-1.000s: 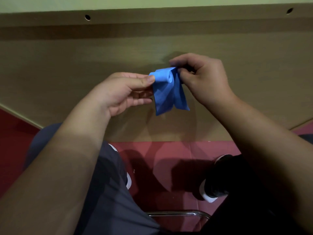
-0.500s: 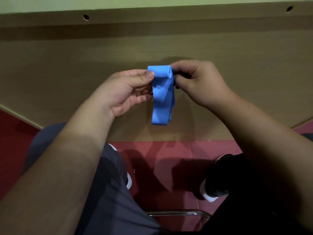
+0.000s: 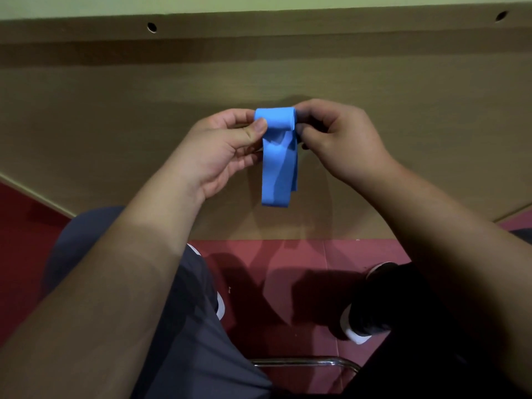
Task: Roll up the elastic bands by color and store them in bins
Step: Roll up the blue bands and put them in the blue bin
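A blue elastic band is held in the air above a bare wooden table. Its upper end is wound into a small roll between my hands, and the free length hangs straight down as a flat doubled strip. My left hand pinches the roll's left end with thumb and fingers. My right hand pinches the roll's right end, fingers curled round it. No bins and no other bands are in view.
The table's front edge runs across the middle, with a raised back ledge bearing two holes. Below are my legs in grey shorts, a red floor, dark shoes and a chrome chair bar.
The loose, twisted tail has straightened and now hangs flat and longer below the roll. Both hands have closed in on the roll's ends, my left thumb now on its front.
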{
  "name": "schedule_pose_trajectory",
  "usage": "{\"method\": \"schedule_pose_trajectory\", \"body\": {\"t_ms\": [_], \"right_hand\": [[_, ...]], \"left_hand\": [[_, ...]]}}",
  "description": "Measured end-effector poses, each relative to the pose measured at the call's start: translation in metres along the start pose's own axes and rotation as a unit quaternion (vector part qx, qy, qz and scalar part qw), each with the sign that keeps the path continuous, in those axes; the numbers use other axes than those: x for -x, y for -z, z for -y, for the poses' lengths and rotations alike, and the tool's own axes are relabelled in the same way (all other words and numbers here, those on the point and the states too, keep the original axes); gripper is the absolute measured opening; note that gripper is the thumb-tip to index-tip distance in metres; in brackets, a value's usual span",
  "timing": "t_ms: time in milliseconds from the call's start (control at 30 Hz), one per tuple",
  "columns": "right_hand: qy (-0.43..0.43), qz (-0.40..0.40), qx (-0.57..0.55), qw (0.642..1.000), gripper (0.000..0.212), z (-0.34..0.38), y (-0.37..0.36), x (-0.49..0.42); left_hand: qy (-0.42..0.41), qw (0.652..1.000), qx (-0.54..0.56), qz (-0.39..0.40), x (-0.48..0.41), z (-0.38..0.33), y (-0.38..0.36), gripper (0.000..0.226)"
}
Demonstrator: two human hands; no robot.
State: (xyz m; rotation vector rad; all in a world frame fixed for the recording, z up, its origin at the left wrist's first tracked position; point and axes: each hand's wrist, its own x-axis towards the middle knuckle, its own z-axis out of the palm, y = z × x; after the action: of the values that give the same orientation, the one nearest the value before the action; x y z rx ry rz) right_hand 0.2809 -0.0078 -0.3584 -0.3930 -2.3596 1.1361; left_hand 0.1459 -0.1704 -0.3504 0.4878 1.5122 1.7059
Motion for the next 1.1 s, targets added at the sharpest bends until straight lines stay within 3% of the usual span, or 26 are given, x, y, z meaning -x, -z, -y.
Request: {"method": "schedule_pose_trajectory", "body": {"t_ms": [267,500,667,800,1100], "right_hand": [[-0.017,0.023,-0.067,0.997,0.037,-0.0002,0.0008,-0.0036],[-0.015,0.038,-0.059,0.997,0.036,-0.0006,0.0005,-0.0022],[-0.069,0.067,-0.132,0.987,0.048,0.0001,-0.0027,-0.0025],[-0.094,0.075,-0.190,0.974,0.026,0.0008,-0.0011,-0.0016],[-0.076,0.043,-0.247,0.965,0.016,-0.0044,-0.0027,-0.0029]], "left_hand": [[0.004,1.000,-0.004,0.007,-0.0001,0.0017,0.0012,0.036],[-0.016,1.000,0.006,-0.011,-0.0013,0.0036,-0.0008,0.039],[-0.039,0.999,-0.006,-0.035,-0.0034,0.0083,-0.0028,0.033],[-0.080,0.993,-0.067,-0.046,-0.0047,0.0097,-0.0040,0.016],[-0.106,0.988,-0.106,-0.031,-0.0017,0.0043,-0.0036,0.027]]}}
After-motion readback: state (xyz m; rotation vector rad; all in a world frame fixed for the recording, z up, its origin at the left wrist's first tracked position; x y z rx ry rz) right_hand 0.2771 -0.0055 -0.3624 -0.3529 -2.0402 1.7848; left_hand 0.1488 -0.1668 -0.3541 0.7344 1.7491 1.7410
